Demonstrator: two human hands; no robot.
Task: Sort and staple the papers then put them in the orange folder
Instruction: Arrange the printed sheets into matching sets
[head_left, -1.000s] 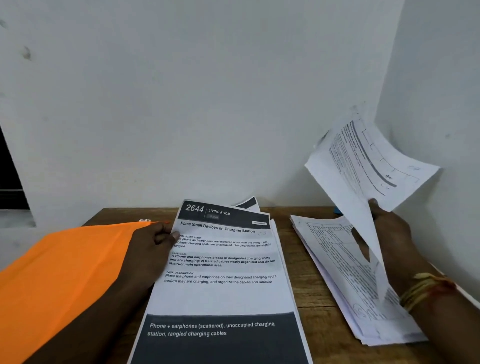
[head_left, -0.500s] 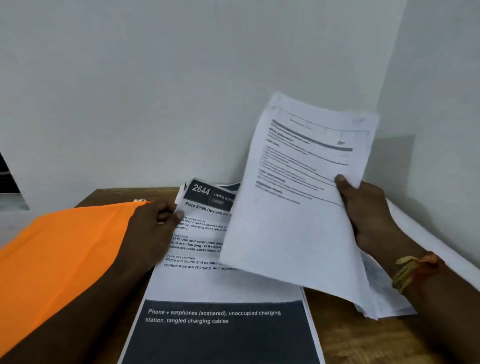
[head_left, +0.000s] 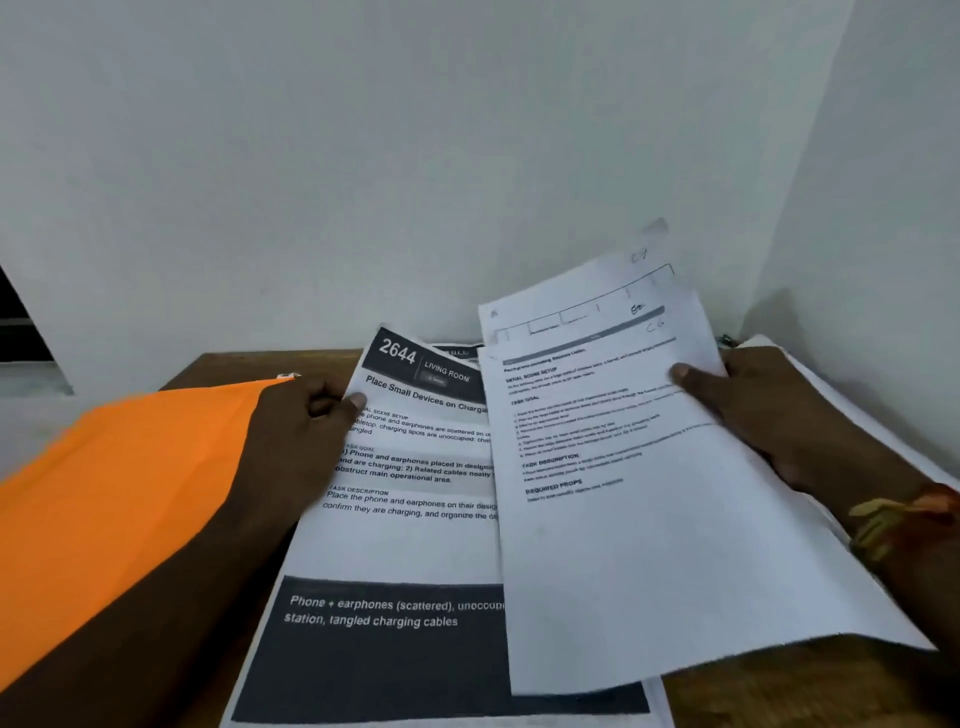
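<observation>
Pinching white printed sheets (head_left: 675, 519) in right hand (head_left: 779, 415), gripping dark-banded printed stack (head_left: 415, 545) with left hand (head_left: 296, 441); seemingly mid-sort, with stapling and filling flat orange folder (head_left: 130, 493) ahead.

One orange folder (head_left: 130, 493), three batches of papers (head_left: 415, 545) (head_left: 649, 519) (head_left: 810, 371), two grips (head_left: 301, 431) (head_left: 769, 415), one table (head_left: 779, 686).

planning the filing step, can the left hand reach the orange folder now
Probably yes: the left hand is right beside the orange folder, nothing between, but it grips the printed stack.
</observation>
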